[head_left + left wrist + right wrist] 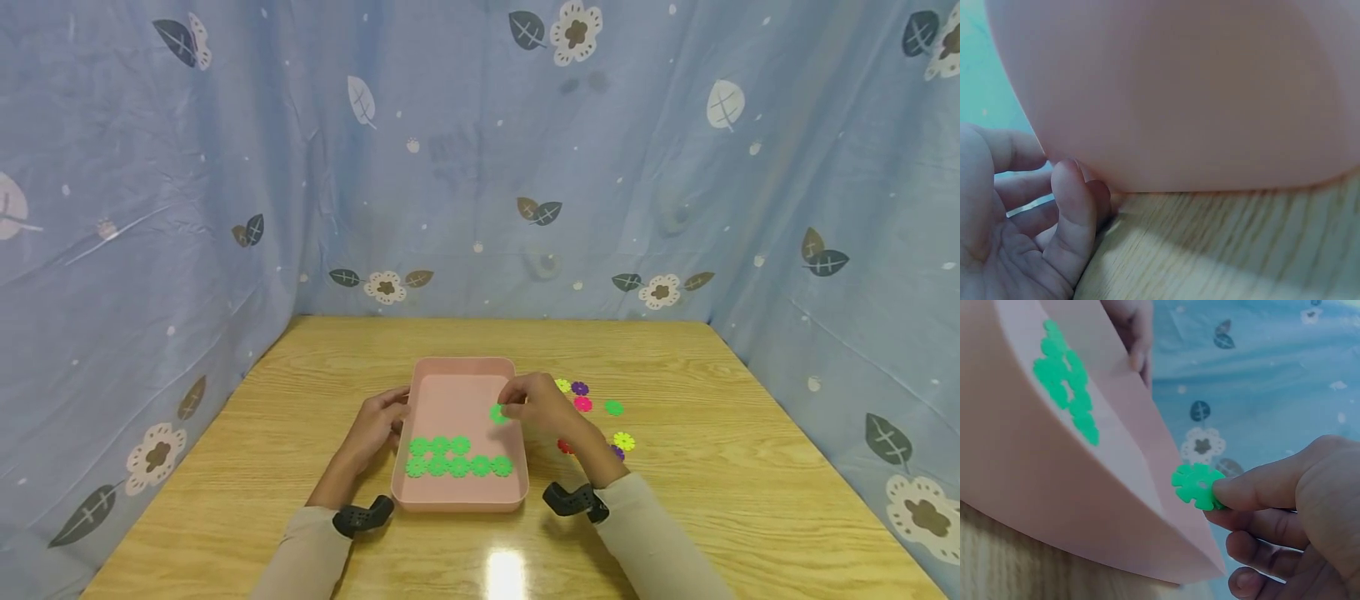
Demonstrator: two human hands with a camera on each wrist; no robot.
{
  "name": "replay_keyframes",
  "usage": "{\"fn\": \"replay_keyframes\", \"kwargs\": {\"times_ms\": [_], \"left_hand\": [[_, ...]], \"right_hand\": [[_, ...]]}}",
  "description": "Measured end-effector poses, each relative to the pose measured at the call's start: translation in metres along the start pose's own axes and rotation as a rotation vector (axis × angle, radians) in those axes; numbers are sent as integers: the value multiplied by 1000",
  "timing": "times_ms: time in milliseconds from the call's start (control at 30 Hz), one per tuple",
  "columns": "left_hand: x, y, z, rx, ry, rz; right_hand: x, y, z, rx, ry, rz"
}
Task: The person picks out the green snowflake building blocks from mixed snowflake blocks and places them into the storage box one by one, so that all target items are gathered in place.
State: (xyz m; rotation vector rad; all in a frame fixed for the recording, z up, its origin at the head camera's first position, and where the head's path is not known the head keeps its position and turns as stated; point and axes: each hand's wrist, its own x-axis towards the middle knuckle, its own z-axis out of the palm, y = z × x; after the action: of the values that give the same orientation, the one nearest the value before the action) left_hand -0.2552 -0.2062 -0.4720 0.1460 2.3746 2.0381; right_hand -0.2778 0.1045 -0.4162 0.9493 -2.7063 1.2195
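Note:
A shallow pink tray (460,506) lies on the table between the hands. Flat against its floor, near the front, are two rows of green notched plastic discs (459,467), shaped like snowflakes. Over the tray's right side, my right hand (542,406) pinches another green snowflake disc (1197,485) between thumb and forefinger, its other fingers loosely curled. The disc is held above the tray floor. At the tray's left wall, my left hand (375,427) holds the edge with bent fingers; thumb and fingertips meet the pink side (1179,125) in the left wrist view.
Right of the tray lie loose snowflake discs: yellow (624,441), green (614,407), pink (582,403), purple (580,388) and red (565,447), some partly behind the right arm. A patterned blue curtain (480,167) surrounds the wooden table (675,517). Both wrists wear black camera mounts.

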Motion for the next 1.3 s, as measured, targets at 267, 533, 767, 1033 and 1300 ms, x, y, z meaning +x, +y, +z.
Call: {"fn": "replay_keyframes", "kwargs": {"times_ms": [267, 533, 767, 1033, 1300], "left_hand": [[-1, 3, -1, 8, -7, 3], [-2, 6, -2, 4, -17, 7], [1, 3, -2, 13, -9, 1], [1, -1, -1, 35, -2, 4], [1, -1, -1, 31, -2, 5]], "right_hand": [[3, -6, 16, -8, 6, 44], [7, -2, 31, -55, -25, 18], [7, 1, 38, -107, -55, -5], [5, 2, 42, -156, -89, -13], [5, -1, 42, -176, -108, -16]]}}
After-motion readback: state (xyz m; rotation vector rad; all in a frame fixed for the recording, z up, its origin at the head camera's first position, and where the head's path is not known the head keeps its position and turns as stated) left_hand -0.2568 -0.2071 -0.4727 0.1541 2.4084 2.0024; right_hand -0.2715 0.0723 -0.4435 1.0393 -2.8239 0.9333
